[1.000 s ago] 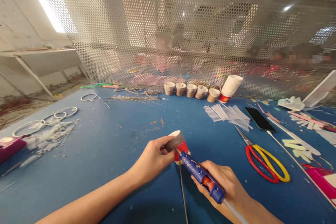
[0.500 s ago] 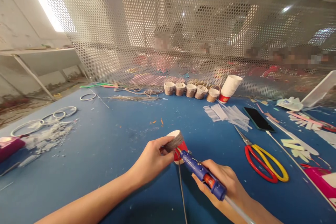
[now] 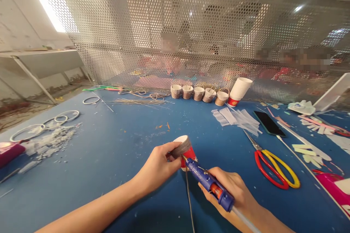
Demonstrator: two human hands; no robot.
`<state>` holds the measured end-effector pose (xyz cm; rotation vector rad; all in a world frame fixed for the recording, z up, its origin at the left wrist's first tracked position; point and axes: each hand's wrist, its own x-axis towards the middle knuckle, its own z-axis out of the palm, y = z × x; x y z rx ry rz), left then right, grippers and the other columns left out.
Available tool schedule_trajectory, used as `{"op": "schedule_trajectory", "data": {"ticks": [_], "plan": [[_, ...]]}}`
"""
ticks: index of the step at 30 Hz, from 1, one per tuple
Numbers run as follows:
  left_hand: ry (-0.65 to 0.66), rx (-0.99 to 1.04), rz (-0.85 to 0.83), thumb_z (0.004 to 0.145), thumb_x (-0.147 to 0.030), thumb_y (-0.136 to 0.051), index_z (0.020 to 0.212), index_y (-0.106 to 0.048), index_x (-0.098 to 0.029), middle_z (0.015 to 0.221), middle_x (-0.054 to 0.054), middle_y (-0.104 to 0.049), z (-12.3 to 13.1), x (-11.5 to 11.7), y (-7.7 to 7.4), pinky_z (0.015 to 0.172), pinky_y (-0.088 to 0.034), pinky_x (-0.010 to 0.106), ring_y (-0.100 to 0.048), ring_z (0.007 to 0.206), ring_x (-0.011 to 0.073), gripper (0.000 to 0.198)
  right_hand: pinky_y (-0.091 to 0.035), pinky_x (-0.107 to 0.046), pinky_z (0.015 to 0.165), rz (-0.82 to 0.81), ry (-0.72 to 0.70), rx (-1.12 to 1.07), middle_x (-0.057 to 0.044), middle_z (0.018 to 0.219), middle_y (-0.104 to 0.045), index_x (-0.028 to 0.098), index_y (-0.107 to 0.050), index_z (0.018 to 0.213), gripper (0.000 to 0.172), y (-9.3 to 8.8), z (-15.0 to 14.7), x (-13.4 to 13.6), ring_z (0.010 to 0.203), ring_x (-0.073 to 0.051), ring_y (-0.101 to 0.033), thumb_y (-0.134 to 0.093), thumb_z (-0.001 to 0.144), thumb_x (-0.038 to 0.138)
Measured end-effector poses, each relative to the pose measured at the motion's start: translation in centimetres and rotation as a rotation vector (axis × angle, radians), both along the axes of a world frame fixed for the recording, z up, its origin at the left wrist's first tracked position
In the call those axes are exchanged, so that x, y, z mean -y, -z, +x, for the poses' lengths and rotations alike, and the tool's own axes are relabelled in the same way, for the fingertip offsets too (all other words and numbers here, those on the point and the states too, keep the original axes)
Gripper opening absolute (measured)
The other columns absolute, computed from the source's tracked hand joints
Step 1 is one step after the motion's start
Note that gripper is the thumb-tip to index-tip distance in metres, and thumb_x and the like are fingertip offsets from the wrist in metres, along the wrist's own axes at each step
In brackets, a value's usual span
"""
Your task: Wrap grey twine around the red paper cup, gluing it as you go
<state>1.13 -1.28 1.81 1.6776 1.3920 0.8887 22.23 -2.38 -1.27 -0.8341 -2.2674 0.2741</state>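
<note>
Tilted above the blue table, a red and white paper cup (image 3: 188, 153) has grey cord wound round its upper part. My left hand (image 3: 161, 158) is closed on the cup, thumb and fingers over the wound band. From the cup a loose end of cord (image 3: 188, 193) hangs down towards me. My right hand (image 3: 232, 193) grips a blue hot glue gun (image 3: 205, 178) with a clear glue stick coming out of its back end. The gun's nozzle points at the red side of the cup, just under the cord band; whether it touches cannot be made out.
Red and yellow-handled scissors (image 3: 273, 167) lie right of my right hand, below a phone (image 3: 269, 123) and white strips (image 3: 237, 119). Several cord-covered small baskets (image 3: 198, 94) and stacked paper cups (image 3: 240, 91) stand before the perforated metal screen (image 3: 115, 36). White rings (image 3: 61, 118) lie left.
The glue gun's tip has shifted slightly left and down along the cup, and my right hand moved a little with it. The left hand and cup stay about where they were.
</note>
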Motion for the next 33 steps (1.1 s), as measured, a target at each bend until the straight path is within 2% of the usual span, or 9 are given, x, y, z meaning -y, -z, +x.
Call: {"op": "schedule_trajectory", "data": {"ticks": [5, 14, 18, 24, 28, 33], "plan": [[0.018, 0.043, 0.001, 0.074, -0.014, -0.05, 0.108, -0.069, -0.016, 0.079, -0.001, -0.07, -0.1, 0.0, 0.1, 0.063, -0.043, 0.021, -0.057, 0.068, 0.0135, 0.039, -0.038, -0.023, 0.049, 0.022, -0.029, 0.025, 0.003, 0.062, -0.053, 0.02, -0.046, 0.084, 0.007, 0.7, 0.3, -0.1, 0.049, -0.012, -0.052, -0.049, 0.084, 0.014], [-0.028, 0.009, 0.003, 0.074, -0.017, -0.051, 0.106, -0.069, -0.015, 0.079, -0.001, -0.068, 0.0, -0.1, 0.4, 0.059, -0.042, 0.02, -0.052, 0.062, 0.0119, 0.036, -0.037, -0.022, 0.045, -0.084, -0.009, -0.047, 0.004, 0.057, -0.05, 0.02, -0.049, 0.08, 0.005, 0.4, 0.3, -0.1, 0.044, -0.011, -0.047, -0.048, 0.085, 0.019], [-0.013, -0.001, 0.045, 0.074, -0.014, -0.05, 0.106, -0.069, -0.018, 0.075, -0.003, -0.067, 0.0, 0.0, 0.3, 0.061, -0.042, 0.02, -0.05, 0.063, 0.0115, 0.038, -0.038, -0.022, 0.045, -0.076, -0.016, -0.047, 0.004, 0.058, -0.052, 0.02, -0.05, 0.079, 0.007, 0.4, 0.1, 0.0, 0.044, -0.011, -0.049, -0.048, 0.086, 0.021], [0.012, 0.012, 0.048, 0.076, -0.02, -0.05, 0.095, -0.07, -0.018, 0.079, -0.001, -0.066, 0.0, 0.1, -0.1, 0.062, -0.042, 0.02, -0.051, 0.065, 0.0124, 0.027, -0.04, -0.021, 0.046, 0.03, 0.018, -0.096, 0.005, 0.054, -0.055, 0.021, -0.049, 0.081, 0.009, -0.5, 0.1, 0.0, 0.041, -0.01, -0.051, -0.049, 0.089, 0.024], [0.007, -0.006, 0.058, 0.077, -0.019, -0.049, 0.093, -0.07, -0.017, 0.077, -0.001, -0.065, 0.0, 0.0, 0.0, 0.063, -0.043, 0.021, -0.051, 0.066, 0.0128, 0.027, -0.038, -0.021, 0.045, -0.005, 0.012, -0.099, 0.005, 0.054, -0.053, 0.021, -0.049, 0.08, 0.01, -0.5, 0.1, 0.0, 0.042, -0.01, -0.051, -0.049, 0.089, 0.024], [0.007, -0.042, 0.092, 0.075, -0.013, -0.049, 0.103, -0.07, -0.019, 0.081, -0.001, -0.067, -0.1, 0.1, 0.3, 0.065, -0.043, 0.02, -0.052, 0.067, 0.0128, 0.035, -0.037, -0.022, 0.046, -0.093, -0.015, -0.058, 0.004, 0.057, -0.051, 0.02, -0.049, 0.08, 0.006, 0.2, 0.1, 0.1, 0.044, -0.011, -0.048, -0.049, 0.086, 0.021]]}}
